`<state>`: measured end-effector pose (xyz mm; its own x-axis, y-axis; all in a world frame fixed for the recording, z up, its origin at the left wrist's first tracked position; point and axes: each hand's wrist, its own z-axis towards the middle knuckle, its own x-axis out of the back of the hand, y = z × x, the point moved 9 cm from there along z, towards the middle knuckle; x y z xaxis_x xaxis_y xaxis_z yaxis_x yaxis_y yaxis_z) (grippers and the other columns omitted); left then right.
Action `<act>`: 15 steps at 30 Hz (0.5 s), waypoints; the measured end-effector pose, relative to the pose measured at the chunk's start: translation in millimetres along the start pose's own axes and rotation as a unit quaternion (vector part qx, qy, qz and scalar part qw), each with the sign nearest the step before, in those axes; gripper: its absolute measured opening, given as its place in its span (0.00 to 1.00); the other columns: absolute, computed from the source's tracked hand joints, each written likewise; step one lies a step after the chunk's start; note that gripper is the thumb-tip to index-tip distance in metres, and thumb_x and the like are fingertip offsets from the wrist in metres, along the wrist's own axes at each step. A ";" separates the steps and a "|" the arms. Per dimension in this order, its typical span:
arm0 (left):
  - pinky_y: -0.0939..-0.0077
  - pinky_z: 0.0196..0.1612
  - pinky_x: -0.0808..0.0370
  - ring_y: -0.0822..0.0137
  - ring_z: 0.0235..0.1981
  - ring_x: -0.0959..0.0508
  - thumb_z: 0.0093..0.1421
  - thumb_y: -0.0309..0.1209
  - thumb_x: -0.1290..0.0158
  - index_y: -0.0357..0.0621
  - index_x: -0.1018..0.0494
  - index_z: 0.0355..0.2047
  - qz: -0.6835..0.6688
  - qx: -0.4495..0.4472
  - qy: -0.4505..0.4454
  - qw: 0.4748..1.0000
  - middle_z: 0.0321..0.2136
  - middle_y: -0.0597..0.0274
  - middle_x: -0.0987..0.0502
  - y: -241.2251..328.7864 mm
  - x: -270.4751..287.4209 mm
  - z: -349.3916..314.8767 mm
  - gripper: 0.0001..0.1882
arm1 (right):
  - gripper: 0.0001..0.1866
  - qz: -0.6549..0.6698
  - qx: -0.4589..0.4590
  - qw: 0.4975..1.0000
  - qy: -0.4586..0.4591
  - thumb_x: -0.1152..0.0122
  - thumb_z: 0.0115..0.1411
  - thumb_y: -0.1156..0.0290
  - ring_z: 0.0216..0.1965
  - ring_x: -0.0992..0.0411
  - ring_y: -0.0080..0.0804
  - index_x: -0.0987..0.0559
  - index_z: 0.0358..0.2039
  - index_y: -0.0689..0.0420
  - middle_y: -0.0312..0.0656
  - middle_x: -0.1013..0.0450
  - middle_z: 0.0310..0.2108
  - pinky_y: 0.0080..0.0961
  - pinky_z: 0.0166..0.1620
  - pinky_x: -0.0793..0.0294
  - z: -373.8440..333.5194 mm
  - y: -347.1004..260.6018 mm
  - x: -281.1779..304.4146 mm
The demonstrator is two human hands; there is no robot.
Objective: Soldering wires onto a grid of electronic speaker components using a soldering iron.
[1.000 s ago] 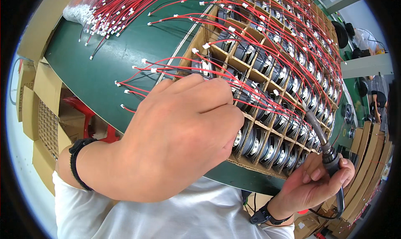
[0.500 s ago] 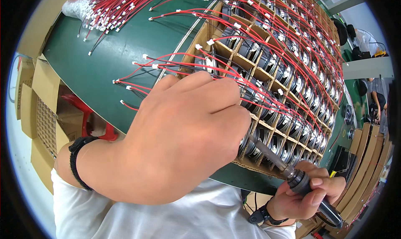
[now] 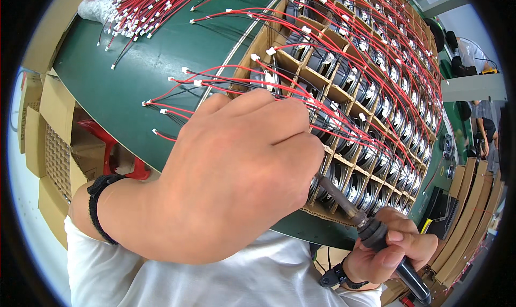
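My left hand (image 3: pixel 242 167) is closed, its back toward me, over the near left corner of a divided cardboard box (image 3: pixel 328 214). Its fingertips, and whatever they pinch, are hidden beneath it. My right hand (image 3: pixel 395 248) grips the dark handle of a soldering iron (image 3: pixel 337 194), low and to the right. The iron's metal barrel points up and left, and its tip disappears beside my left hand's knuckles. Small round metal-and-black speakers (image 3: pixel 355 188) fill the box's cells. Red and black wires with white connectors (image 3: pixel 252 70) lie across them and past the left side.
A bundle of loose red wires (image 3: pixel 156 11) with white plugs lies at the far left of the green table (image 3: pixel 134 87). Open cardboard boxes (image 3: pixel 58 100) and a red stool (image 3: pixel 141 170) stand left, below the table. Stacked cardboard (image 3: pixel 465 221) is at the right.
My right hand has shifted slightly left and down with the soldering iron, bringing its barrel farther under my left hand. My left hand stays nearly in place.
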<state>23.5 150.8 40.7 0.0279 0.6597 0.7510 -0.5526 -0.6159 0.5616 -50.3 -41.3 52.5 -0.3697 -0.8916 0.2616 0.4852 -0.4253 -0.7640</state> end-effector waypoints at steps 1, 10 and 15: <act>0.69 0.28 0.34 0.62 0.24 0.29 0.37 0.18 0.37 0.47 0.24 0.24 -0.002 0.004 -0.004 1.000 0.25 0.67 0.27 -0.6 -0.8 0.1 0.13 | 0.19 -0.008 0.014 1.000 0.000 0.39 0.68 0.56 0.11 0.40 0.21 0.34 0.35 0.58 0.38 0.35 0.16 0.18 0.16 0.42 -0.6 -1.9 0.1; 0.69 0.28 0.35 0.62 0.24 0.30 0.37 0.18 0.37 0.47 0.24 0.24 -0.008 0.006 -0.013 1.000 0.25 0.68 0.27 -1.4 -1.5 -0.3 0.13 | 0.18 -0.007 -0.011 1.000 0.017 0.40 0.68 0.57 0.12 0.40 0.23 0.35 0.35 0.56 0.38 0.35 0.17 0.19 0.18 0.39 -3.5 1.6 2.1; 0.70 0.28 0.35 0.63 0.24 0.30 0.37 0.18 0.38 0.47 0.24 0.24 -0.011 0.002 -0.010 1.000 0.25 0.68 0.27 -1.3 -1.3 -0.5 0.13 | 0.14 0.057 -0.051 0.995 0.069 0.42 0.66 0.61 0.18 0.38 0.19 0.36 0.34 0.52 0.33 0.36 0.21 0.24 0.29 0.29 1.0 9.6 15.8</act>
<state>23.8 150.9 38.8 0.0572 0.6649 0.7448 -0.5475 -0.6029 0.5802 -50.7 -59.6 49.9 -0.4261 -0.9000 0.0915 0.4494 -0.2983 -0.8421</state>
